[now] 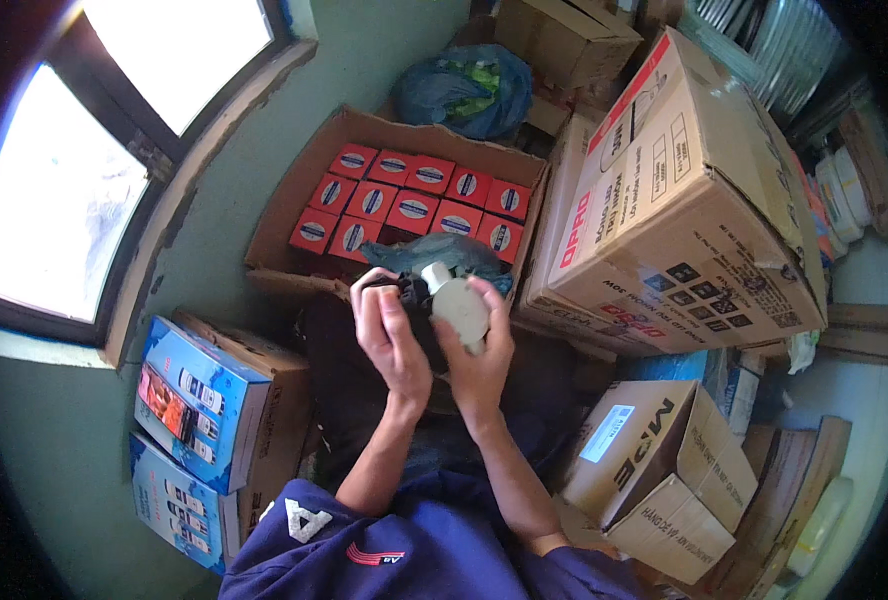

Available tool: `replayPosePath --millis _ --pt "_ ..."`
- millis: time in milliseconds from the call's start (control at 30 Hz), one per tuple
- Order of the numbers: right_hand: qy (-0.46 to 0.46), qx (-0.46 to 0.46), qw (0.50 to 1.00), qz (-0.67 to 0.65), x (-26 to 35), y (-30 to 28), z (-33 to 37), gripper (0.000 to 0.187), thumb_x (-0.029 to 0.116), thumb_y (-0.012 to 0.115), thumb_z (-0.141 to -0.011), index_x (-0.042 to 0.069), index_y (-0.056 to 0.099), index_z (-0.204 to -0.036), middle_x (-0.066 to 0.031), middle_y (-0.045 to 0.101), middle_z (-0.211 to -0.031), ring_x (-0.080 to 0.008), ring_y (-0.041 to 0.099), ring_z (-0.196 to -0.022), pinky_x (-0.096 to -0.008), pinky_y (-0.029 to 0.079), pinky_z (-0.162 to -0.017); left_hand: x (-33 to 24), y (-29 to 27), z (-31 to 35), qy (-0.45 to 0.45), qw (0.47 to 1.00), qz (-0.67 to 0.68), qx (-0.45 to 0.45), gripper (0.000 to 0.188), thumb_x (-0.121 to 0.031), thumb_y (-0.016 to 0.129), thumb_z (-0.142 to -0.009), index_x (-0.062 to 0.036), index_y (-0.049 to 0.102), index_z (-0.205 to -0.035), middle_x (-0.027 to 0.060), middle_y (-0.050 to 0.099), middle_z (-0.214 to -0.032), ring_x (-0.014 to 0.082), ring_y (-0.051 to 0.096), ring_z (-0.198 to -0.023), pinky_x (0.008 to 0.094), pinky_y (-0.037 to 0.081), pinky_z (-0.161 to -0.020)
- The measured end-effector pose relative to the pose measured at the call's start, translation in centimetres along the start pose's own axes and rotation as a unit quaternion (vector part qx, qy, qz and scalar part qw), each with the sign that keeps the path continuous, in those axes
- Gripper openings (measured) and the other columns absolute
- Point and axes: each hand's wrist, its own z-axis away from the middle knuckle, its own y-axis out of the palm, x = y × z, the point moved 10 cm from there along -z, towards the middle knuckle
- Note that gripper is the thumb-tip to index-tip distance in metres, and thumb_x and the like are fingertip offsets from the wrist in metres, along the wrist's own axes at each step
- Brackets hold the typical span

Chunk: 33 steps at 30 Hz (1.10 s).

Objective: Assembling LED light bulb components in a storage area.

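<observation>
In front of my lap, my right hand (479,360) grips a white round plastic fitting (462,312) with a short tube stub on top. Its thumb lies across the near face, and the fingers wrap the right edge. My left hand (394,340) is closed beside it, fingers curled around a small black piece (416,292) that meets the fitting's left side. The kind of black piece is unclear, as my fingers partly hide it. Just beyond both hands, a crumpled blue plastic bag (449,252) lies over the front of an open carton (289,185) holding several small red boxes (413,210).
A large cardboard box (664,230) stands at the right. Below it is a smaller carton (654,450) with raised flaps. Blue printed boxes (204,400) are stacked at the left wall under a window (74,180). A knotted blue bag (469,90) sits behind the open carton.
</observation>
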Motion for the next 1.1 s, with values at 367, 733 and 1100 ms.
replayPosePath --millis 367,733,1100 --pt "0.022 0.234 0.964 -0.123 -1.8 3.3 2.5 0.077 0.013 0.09 -0.064 0.002 0.045 -0.125 -0.013 0.062 -0.115 -0.0181 0.06 -0.107 -0.0319 0.049 -0.091 1.3 0.1 -2.9 0.003 0.956 -0.036 0.293 0.033 -0.019 0.05 -0.097 0.0019 0.053 -0.071 0.0005 0.053 -0.069 0.0073 0.045 -0.062 0.0237 0.035 -0.057" --pt "-0.017 -0.091 0.993 -0.074 -1.5 -4.0 0.8 0.033 0.024 0.045 -0.1 -0.004 0.063 -0.103 -0.0083 0.065 -0.099 -0.0135 0.06 -0.091 -0.0271 0.046 -0.082 0.8 5.9 3.5 -0.129 0.959 0.144 0.207 0.022 -0.015 0.052 -0.097 -0.0001 0.056 -0.082 -0.0028 0.049 -0.074 0.0032 0.039 -0.069 0.021 0.034 -0.06" --pt "0.123 0.013 0.987 -0.107 -5.8 -2.7 2.2 0.033 0.024 0.044 -0.102 -0.001 0.059 -0.086 0.0042 0.054 -0.077 -0.0044 0.048 -0.073 -0.0231 0.041 -0.062 -1.4 6.0 2.3 0.09 0.966 0.058 0.235 0.012 -0.004 0.064 -0.076 0.0011 0.053 -0.073 0.0114 0.051 -0.069 0.024 0.049 -0.06 0.0322 0.04 -0.058"
